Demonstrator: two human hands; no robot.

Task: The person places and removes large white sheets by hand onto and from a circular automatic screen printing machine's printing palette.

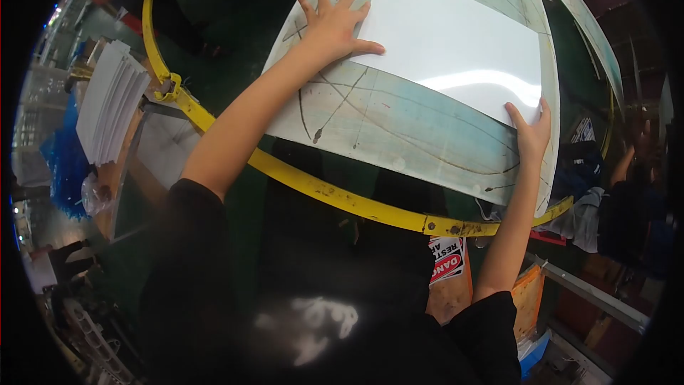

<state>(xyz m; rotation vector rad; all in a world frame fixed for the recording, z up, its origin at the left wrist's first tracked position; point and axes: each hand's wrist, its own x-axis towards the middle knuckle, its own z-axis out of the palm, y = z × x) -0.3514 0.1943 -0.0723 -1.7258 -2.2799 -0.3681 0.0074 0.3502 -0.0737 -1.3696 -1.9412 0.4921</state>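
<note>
A glossy white sheet (456,36) lies on a worn, pale blue-green board (370,125) with dark curved marks. My left hand (335,28) is open and flat at the sheet's left edge, fingers spread over the board and thumb at the sheet's near left corner. At the near right corner, my right hand (533,132) has the sheet between thumb and forefinger; its other fingers are mostly hidden.
A curved yellow metal rail (335,199) runs between my body and the board. On the left, a stack of white sheets (110,103) stands beside blue plastic (68,164). Another board (584,21) is at the upper right. A danger sign (447,260) hangs below the rail.
</note>
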